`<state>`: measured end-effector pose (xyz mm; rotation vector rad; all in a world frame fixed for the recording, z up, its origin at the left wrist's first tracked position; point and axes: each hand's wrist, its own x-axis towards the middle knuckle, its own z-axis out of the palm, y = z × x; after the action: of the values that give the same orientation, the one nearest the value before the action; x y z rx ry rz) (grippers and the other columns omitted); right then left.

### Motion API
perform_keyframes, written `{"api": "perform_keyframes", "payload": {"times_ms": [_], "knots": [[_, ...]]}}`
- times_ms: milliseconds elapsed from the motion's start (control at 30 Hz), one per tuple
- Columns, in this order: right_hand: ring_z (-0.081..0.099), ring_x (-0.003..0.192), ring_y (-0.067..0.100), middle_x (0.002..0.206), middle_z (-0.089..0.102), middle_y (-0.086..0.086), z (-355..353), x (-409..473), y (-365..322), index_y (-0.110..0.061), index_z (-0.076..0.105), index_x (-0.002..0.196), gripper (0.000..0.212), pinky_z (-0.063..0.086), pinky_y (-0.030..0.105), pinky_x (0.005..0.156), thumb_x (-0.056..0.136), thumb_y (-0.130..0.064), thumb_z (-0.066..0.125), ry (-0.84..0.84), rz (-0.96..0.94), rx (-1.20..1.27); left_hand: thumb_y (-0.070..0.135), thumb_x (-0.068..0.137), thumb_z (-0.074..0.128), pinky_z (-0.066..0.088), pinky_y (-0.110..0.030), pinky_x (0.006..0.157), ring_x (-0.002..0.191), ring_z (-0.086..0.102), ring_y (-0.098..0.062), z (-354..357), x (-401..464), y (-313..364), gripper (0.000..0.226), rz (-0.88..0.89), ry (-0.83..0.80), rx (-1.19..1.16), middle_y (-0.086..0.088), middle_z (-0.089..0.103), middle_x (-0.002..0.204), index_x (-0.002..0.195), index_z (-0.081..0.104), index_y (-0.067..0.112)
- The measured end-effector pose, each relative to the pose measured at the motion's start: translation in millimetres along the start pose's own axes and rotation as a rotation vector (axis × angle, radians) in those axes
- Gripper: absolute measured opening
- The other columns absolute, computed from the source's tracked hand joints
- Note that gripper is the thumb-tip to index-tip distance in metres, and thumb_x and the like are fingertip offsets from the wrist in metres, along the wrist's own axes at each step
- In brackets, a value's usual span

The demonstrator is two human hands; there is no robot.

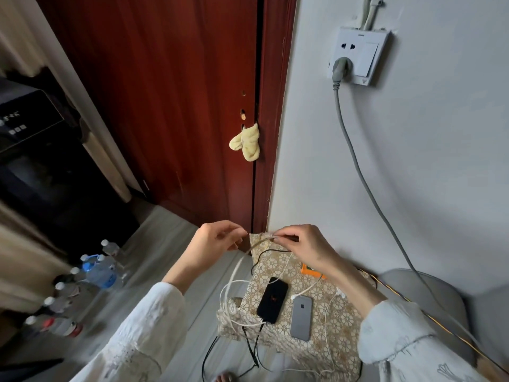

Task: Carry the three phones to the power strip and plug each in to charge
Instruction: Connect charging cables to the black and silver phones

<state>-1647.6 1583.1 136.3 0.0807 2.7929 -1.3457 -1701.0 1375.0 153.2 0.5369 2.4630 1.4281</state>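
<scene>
Above patterned cloth [325, 321], both hands [298, 245] pinch braided white cable [242, 260]

orange object [309, 270] mostly hidden by right forearm, floor bottles [63, 307] blurred

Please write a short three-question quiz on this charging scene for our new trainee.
1. True or false: the black phone lies screen up on the patterned cloth.
2. Which lies nearer the right sleeve: the black phone or the grey phone?
3. What do the left hand and right hand hold between them? A) a bottle B) a pale cable C) the yellow cloth

Key
1. True; the screen faces up.
2. The grey phone.
3. B; both hands pinch it above the cloth's far edge.
</scene>
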Motion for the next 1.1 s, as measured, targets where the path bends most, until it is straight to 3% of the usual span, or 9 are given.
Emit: {"api": "perform_keyframes", "payload": {"times_ms": [133,233,367,533,667,800,900,1000,1100], "knots": [[0.06,0.067,-0.01,0.085,0.07,-0.011,1,-1,-2,-0.017,0.073,0.098,0.017,0.045,0.008,0.065,0.084,-0.02,0.064,0.033,-0.044,0.081,0.027,0.083,0.064,0.046,-0.013,0.072,0.081,0.063,-0.006,6,-1,-1,0.027,-0.027,-0.125,0.1,0.011,0.063,0.091,0.109,0.062,0.022],[0.061,0.065,0.005,0.074,0.07,-0.008,5,3,-11,-0.023,0.074,0.087,0.01,0.045,0.019,0.061,0.083,-0.025,0.065,0.03,-0.047,0.115,0.02,0.084,0.063,0.043,-0.008,0.062,0.058,0.061,0.004,16,-5,1,0.008,0.037,-0.127,0.012,0.011,0.066,0.066,0.08,0.068,0.026],[0.048,0.053,0.005,0.063,0.059,-0.005,-4,-3,2,-0.028,0.067,0.072,0.01,0.039,0.019,0.052,0.081,-0.033,0.065,-0.07,0.041,0.23,0.009,0.086,0.058,0.047,-0.01,0.056,0.05,0.059,-0.003,4,-6,-10,0.028,0.015,0.145,-0.303,0.004,0.065,0.051,0.066,0.07,0.025],[0.056,0.063,0.007,0.071,0.065,-0.007,-18,-11,27,-0.008,0.068,0.085,0.019,0.042,0.013,0.059,0.091,-0.02,0.054,-0.028,0.169,0.267,0.011,0.091,0.05,0.054,-0.018,0.061,0.051,0.062,-0.005,-28,1,-26,0.026,-0.088,0.39,-0.49,0.006,0.068,0.054,0.072,0.067,0.018],[0.055,0.053,0.001,0.062,0.061,-0.003,-20,-9,20,-0.025,0.069,0.081,0.024,0.043,0.011,0.052,0.092,-0.013,0.051,-0.038,0.139,0.336,0.028,0.091,0.049,0.048,-0.031,0.065,0.051,0.065,-0.016,-36,2,-24,0.023,-0.224,0.001,-0.403,-0.004,0.069,0.058,0.085,0.067,0.015],[0.052,0.051,0.001,0.056,0.06,-0.008,-2,-2,2,-0.035,0.068,0.08,0.021,0.042,0.016,0.051,0.089,-0.019,0.058,-0.109,0.073,0.284,0.045,0.08,0.055,0.046,-0.013,0.051,0.052,0.062,-0.011,-19,9,-4,0.036,-0.135,-0.325,-0.214,-0.001,0.068,0.062,0.098,0.066,0.016],[0.047,0.047,-0.005,0.062,0.059,-0.014,7,0,-1,-0.029,0.071,0.087,0.011,0.033,0.011,0.048,0.087,-0.026,0.06,-0.123,0.058,0.173,0.039,0.085,0.056,0.042,-0.011,0.049,0.043,0.054,-0.007,1,12,-3,0.016,-0.03,-0.346,-0.014,0.006,0.059,0.048,0.083,0.067,0.028],[0.045,0.043,-0.003,0.074,0.062,-0.017,2,-5,12,-0.018,0.069,0.098,0.015,0.032,0.009,0.043,0.088,-0.022,0.058,-0.144,0.105,0.108,0.029,0.087,0.057,0.042,-0.01,0.051,0.041,0.053,-0.005,1,10,-17,0.021,-0.051,-0.275,-0.024,0.006,0.058,0.044,0.068,0.065,0.03],[0.032,0.038,0.002,0.077,0.067,-0.008,-8,-13,26,-0.02,0.066,0.088,0.012,0.027,0.015,0.04,0.09,-0.023,0.054,-0.149,0.161,0.053,0.02,0.09,0.054,0.047,-0.012,0.056,0.049,0.061,-0.005,-10,5,-33,0.024,-0.137,-0.211,-0.107,0.006,0.065,0.05,0.068,0.065,0.023]]}}
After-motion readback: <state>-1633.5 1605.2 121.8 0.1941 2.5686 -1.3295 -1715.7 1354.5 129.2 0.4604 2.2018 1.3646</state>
